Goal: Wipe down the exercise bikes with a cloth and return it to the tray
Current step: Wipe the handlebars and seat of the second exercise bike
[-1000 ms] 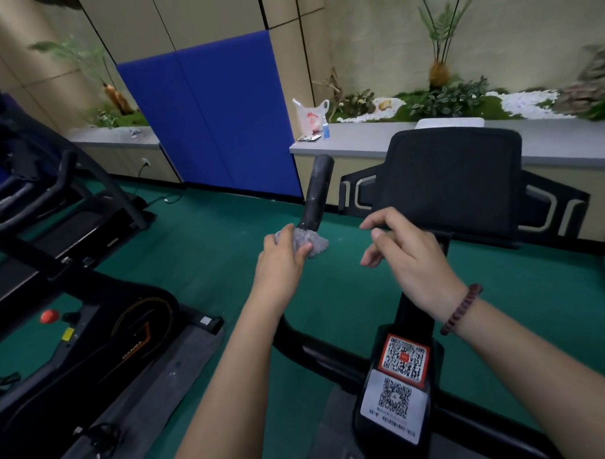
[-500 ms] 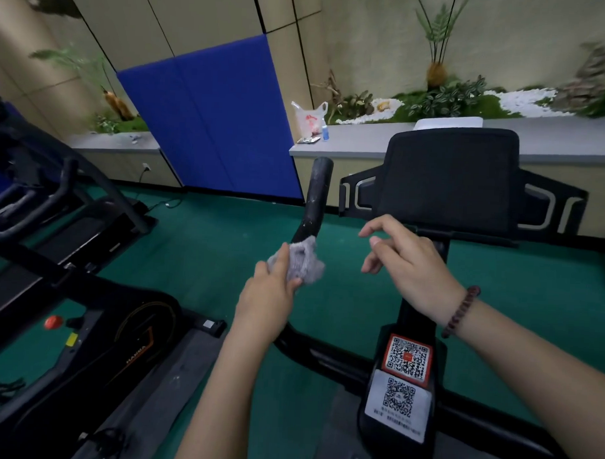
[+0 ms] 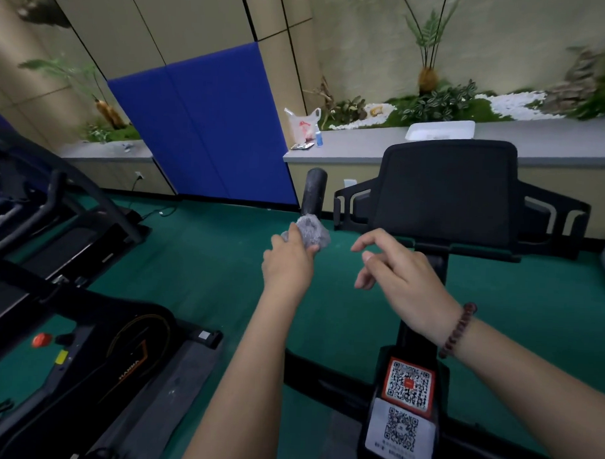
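My left hand [image 3: 288, 261] grips a grey cloth [image 3: 313, 230] wrapped around the black left handlebar grip [image 3: 314, 192] of the exercise bike, just below the grip's bare upper part. My right hand [image 3: 400, 277] hovers to the right with its fingers loosely spread and holds nothing, in front of the bike's black console [image 3: 446, 189]. The bike's post carries two QR-code stickers [image 3: 407, 384]. A white tray [image 3: 440, 130] lies on the grey ledge behind the console.
A second black exercise machine [image 3: 84, 342] stands close on the left, with a treadmill [image 3: 37, 220] beyond it. The floor [image 3: 207, 260] is green carpet. A plastic bag [image 3: 303, 124] and a small bottle sit on the ledge beside a blue wall pad [image 3: 201, 129].
My left hand slid the cloth down the handlebar grip, then back up it. My right hand stayed beside the console and its fingers spread a little.
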